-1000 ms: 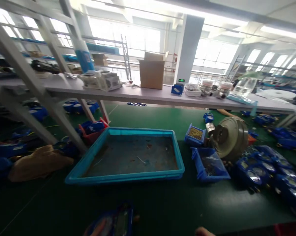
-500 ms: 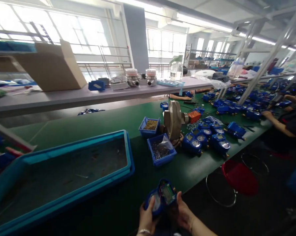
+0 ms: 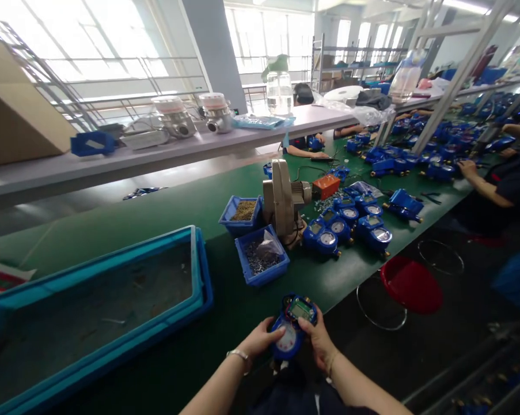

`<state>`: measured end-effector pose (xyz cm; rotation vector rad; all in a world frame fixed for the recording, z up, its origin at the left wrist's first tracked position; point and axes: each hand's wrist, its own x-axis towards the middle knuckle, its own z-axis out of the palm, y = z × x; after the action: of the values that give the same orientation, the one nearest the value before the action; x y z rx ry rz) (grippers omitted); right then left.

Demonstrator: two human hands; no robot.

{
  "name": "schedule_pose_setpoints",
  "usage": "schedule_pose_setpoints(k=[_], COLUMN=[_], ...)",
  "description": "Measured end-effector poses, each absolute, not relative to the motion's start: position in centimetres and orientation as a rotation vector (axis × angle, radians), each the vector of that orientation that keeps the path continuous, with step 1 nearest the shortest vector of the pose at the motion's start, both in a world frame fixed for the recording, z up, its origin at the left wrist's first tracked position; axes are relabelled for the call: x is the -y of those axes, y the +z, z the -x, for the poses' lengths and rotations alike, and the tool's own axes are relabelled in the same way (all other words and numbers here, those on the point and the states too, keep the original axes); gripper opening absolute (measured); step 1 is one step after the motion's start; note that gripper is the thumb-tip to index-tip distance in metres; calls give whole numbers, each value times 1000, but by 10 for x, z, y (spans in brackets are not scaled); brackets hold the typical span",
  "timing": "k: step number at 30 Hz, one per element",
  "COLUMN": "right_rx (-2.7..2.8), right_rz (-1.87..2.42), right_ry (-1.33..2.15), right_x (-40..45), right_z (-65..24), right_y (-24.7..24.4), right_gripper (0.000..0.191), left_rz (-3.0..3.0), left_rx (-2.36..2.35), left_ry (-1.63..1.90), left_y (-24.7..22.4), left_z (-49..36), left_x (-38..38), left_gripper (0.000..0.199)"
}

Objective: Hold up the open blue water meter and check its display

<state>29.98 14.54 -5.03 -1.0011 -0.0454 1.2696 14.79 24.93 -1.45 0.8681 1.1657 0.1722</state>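
Blue meter (image 3: 295, 326) with a green screen and a white dial, held over the near edge of the green bench (image 3: 156, 213). Gripped on one side by the left hand (image 3: 260, 339), fingers curled around it, on the other by the right hand (image 3: 318, 341), fingers closed likewise. Just beyond: small bin (image 3: 262, 262) of screws, fan (image 3: 283, 202), more meters (image 3: 350, 225). Toward the left edge, a large blue tray (image 3: 199, 271).

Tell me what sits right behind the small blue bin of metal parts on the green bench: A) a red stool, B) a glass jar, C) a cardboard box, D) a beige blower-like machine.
D: the beige blower-like machine stands directly behind the small blue bin on the green bench.
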Motion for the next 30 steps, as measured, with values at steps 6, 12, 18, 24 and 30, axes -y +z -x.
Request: schedule_pose_setpoints(k=[6,12,18,24,30], right_rx=[55,190,448,544,594], right_rz=[1043,1088,1058,963,843], right_ry=[1202,938,693,557,491], right_x=[-154,-164,-149,-109,-72], right_z=[-307,-346,-378,-373,-381], right_y=[-50,12,138,197,209], right_gripper=[98,88,113,89,82], left_rz=[-746,-723,-730,-793,-990], left_rx=[-860,-646,-323,-138,-50], left_ry=[67,43,75,30,-129], left_y=[-17,32,123,190,210], left_z=[-177,-225,-274,-287,-291], left_x=[-260,-279,-273,-235,-214], left_gripper=[76,70,79,89,94])
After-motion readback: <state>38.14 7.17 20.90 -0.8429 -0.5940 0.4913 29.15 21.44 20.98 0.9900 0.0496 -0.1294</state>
